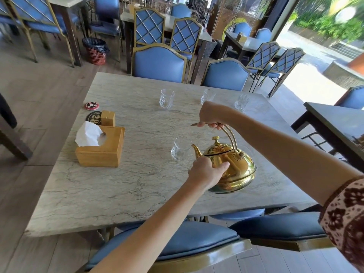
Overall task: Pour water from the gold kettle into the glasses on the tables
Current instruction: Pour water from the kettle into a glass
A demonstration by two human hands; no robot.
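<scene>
Gold kettle [234, 166] is held above the marble table [137, 186], near its front edge, tilted with the spout toward the left. Right hand [211, 116] is fingers-closed around the top of the kettle's tall handle. Left hand [205, 171] is pressed against the kettle's side just below the spout, fingers curled, thumb lying across the body.

Spout tip sits just beside the rim of the near glass [180, 148], which stands upright on the table. Can't tell whether water is flowing, or how much is in the glass.

Three more glasses stand upright along the far side: left [167, 98], middle [207, 96] partly hidden behind the right hand, right [241, 102].

Wooden tissue box [102, 148] sits on the table's left part, well apart from the kettle. Blue chairs [159, 65] line the far edge.
</scene>
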